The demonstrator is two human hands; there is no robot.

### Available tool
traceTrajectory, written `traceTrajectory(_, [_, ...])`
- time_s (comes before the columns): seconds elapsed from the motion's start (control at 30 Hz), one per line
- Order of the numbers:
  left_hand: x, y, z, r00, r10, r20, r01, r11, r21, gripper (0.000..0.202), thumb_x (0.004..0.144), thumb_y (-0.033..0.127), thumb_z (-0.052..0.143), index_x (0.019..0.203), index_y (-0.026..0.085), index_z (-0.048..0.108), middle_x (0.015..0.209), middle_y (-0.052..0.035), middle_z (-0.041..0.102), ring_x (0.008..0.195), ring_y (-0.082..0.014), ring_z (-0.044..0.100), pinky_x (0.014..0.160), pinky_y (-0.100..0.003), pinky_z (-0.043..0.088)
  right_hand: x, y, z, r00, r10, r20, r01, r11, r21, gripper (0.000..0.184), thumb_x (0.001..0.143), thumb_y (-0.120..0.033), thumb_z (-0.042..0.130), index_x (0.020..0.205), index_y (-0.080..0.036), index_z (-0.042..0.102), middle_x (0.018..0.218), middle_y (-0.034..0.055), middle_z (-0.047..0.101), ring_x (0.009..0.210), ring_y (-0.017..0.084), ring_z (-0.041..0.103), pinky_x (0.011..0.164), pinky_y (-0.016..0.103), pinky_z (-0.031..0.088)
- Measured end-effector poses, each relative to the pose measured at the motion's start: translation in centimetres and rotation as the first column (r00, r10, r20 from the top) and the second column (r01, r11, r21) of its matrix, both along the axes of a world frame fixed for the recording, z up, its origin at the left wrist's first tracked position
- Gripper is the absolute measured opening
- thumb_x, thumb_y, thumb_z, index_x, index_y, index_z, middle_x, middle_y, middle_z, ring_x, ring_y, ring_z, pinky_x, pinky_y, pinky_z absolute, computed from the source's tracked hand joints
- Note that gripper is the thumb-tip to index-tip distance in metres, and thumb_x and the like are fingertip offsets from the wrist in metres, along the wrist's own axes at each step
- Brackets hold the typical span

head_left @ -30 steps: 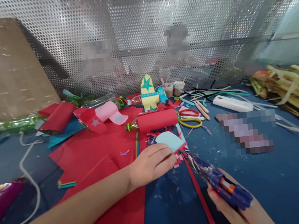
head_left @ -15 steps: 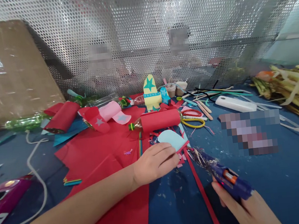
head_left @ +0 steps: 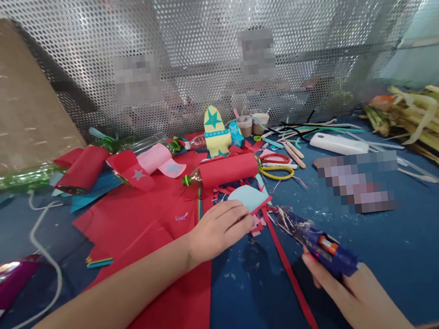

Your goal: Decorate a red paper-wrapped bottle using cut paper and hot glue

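Pinched in my left hand is a light blue paper cutout with a red edge along its lower right side. My right hand is wrapped round the handle of a dark blue glue gun. Its nozzle, messy with glue strands, points at the red tip of the cutout; whether they touch I cannot tell. From near that tip a long red paper strip runs down the table. Just beyond the cutout lies a bottle wrapped in red paper.
Red paper sheets spread under my left arm. Scissors lie beside the red bottle, with more paper-covered bottles at the left. A white-handled tool and corn husks are at the right. A power strip sits at the left edge.
The whole view has shifted slightly, so everything appears a little further left and higher. Both hands keep their holds, and the nozzle stays close to the cutout's tip.
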State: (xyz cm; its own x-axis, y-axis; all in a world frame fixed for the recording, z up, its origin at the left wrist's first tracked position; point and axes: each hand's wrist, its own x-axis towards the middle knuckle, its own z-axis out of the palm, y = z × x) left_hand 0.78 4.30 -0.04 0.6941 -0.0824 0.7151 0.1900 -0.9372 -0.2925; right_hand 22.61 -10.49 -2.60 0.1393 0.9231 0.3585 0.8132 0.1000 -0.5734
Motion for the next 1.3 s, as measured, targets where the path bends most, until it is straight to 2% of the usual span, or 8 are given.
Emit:
traceTrajectory(0.37, [0.1,0.2,-0.5,1.000,0.026,-0.002,-0.026,1.000,-0.003,0.013,0.092,0.010,0.047,0.094,0.010,0.060,0.086,-0.0091,0.070,0.085,-0.0180,0.066,0.081,-0.033,0.058,-0.5,0.1,0.1,0.997,-0.046,-0.064,0.047,0.999,0.027,0.044,0.089,-0.057,0.042,0.084,-0.022,0.068,0.066,0.0059,0.069,0.064,0.023,0.069,0.059,0.030,0.056])
traceTrajectory(0.53, [0.1,0.0,-0.1,1.000,0.021,0.007,-0.021,1.000,0.016,0.014,0.093,0.011,0.046,0.094,0.009,0.060,0.086,-0.0094,0.070,0.085,-0.0188,0.066,0.080,-0.033,0.058,0.1,-0.4,-0.7,0.997,0.027,-0.069,-0.029,0.999,-0.025,0.038,0.088,-0.053,0.047,0.085,-0.023,0.069,0.065,0.0052,0.070,0.060,0.022,0.068,0.054,0.027,0.056])
traceTrajectory(0.63, [0.1,-0.2,0.2,1.000,0.026,0.011,-0.026,0.999,0.025,0.015,0.094,0.012,0.045,0.092,0.010,0.060,0.084,-0.0088,0.071,0.084,-0.0179,0.067,0.079,-0.032,0.058,0.3,-0.5,-1.3,0.996,0.035,-0.086,-0.036,0.999,-0.010,0.037,0.088,-0.053,0.047,0.086,-0.022,0.068,0.063,0.0048,0.070,0.055,0.021,0.067,0.048,0.026,0.055])
traceTrajectory(0.8, [0.1,-0.3,0.4,1.000,0.024,0.001,-0.024,1.000,0.019,0.015,0.094,0.011,0.045,0.090,0.010,0.060,0.083,-0.0084,0.071,0.082,-0.0172,0.067,0.079,-0.031,0.058,0.1,-0.4,-1.5,0.997,0.044,-0.063,-0.045,0.999,-0.029,0.040,0.088,-0.052,0.048,0.103,-0.020,0.067,0.084,0.0089,0.075,0.066,0.022,0.071,0.052,0.026,0.057])
traceTrajectory(0.9, [0.1,-0.2,0.4,1.000,0.020,-0.005,-0.020,1.000,0.016,0.014,0.093,0.011,0.046,0.091,0.010,0.060,0.083,-0.0089,0.071,0.082,-0.0178,0.067,0.079,-0.032,0.058,-0.1,-0.5,-1.7,0.999,-0.004,-0.047,0.006,0.999,0.034,0.047,0.088,-0.054,0.046,0.109,-0.016,0.064,0.094,0.0127,0.074,0.075,0.025,0.073,0.059,0.028,0.060])
traceTrajectory(0.97, [0.1,-0.2,0.3,1.000,0.015,-0.007,-0.015,1.000,0.010,0.014,0.093,0.011,0.046,0.091,0.009,0.060,0.083,-0.0090,0.071,0.083,-0.0180,0.066,0.080,-0.032,0.058,-0.1,-0.6,-1.8,1.000,-0.010,-0.023,0.012,0.998,0.055,0.047,0.088,-0.055,0.046,0.104,-0.015,0.065,0.095,0.0141,0.074,0.076,0.025,0.073,0.063,0.029,0.060])
traceTrajectory(1.1, [0.0,-0.1,0.1,1.000,-0.003,-0.005,0.003,1.000,0.006,0.015,0.093,0.011,0.046,0.091,0.009,0.061,0.084,-0.0096,0.071,0.084,-0.0186,0.066,0.080,-0.032,0.058,0.1,-0.5,-1.4,1.000,0.011,0.005,-0.011,1.000,0.006,0.041,0.088,-0.054,0.046,0.088,-0.019,0.067,0.087,0.0122,0.075,0.071,0.024,0.073,0.070,0.031,0.060])
traceTrajectory(1.3, [0.0,0.0,0.1,1.000,-0.005,-0.002,0.005,1.000,0.007,0.016,0.094,0.011,0.045,0.093,0.010,0.060,0.086,-0.0097,0.070,0.086,-0.0186,0.066,0.080,-0.033,0.058,-0.2,-0.2,-1.0,0.998,0.014,-0.060,-0.014,1.000,0.002,0.041,0.088,-0.055,0.046,0.088,-0.020,0.067,0.079,0.0095,0.074,0.066,0.023,0.071,0.060,0.029,0.059])
